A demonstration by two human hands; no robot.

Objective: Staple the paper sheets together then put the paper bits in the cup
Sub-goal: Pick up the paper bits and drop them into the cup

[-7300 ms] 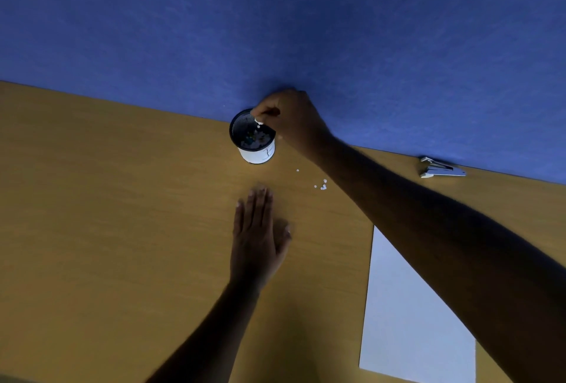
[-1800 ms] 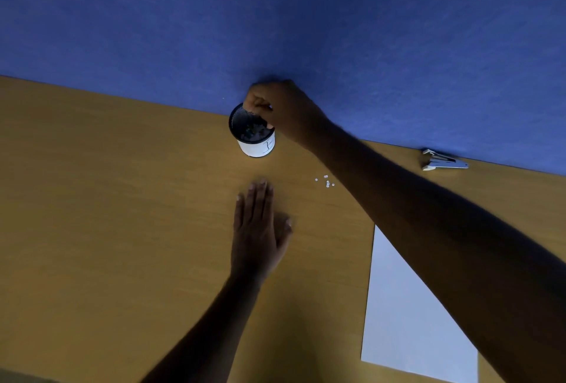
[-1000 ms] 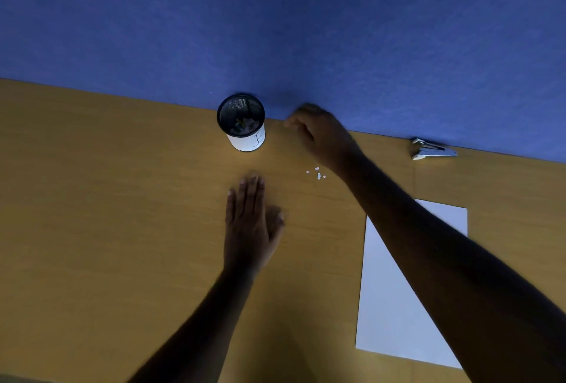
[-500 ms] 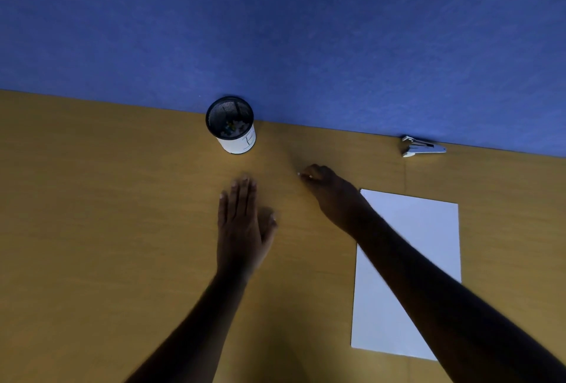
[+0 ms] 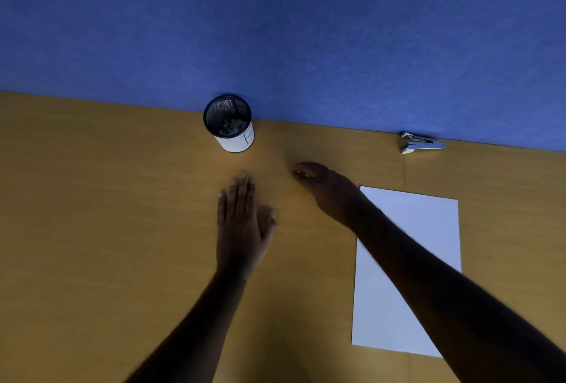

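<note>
On the wood-grain desk [image 5: 92,229], against the blue felt-like partition [image 5: 275,30], stands the round black mesh cup [image 5: 228,123] with a white band around its lower wall, colourful bits just visible at the bottom. And the left hand [image 5: 242,223] lies palm-down, flat on the desk, fingers straight and together, thumb splayed a little, holding nothing. Over to the right hand [image 5: 324,189]: knuckles up, fingertips [image 5: 301,172] drawn in tight against the desk surface, right where the small white paper bits lay a second ago. Those bits are now hidden under it, so whether any are pinched I cannot tell. That hand was up at the cup's rim less than two seconds back; it has since dropped to the desk, well clear of the cup. Smooth white paper sheets [image 5: 428,229] lie flat under the right forearm, and the grey metal stapler [image 5: 421,143] sits by the partition.
</note>
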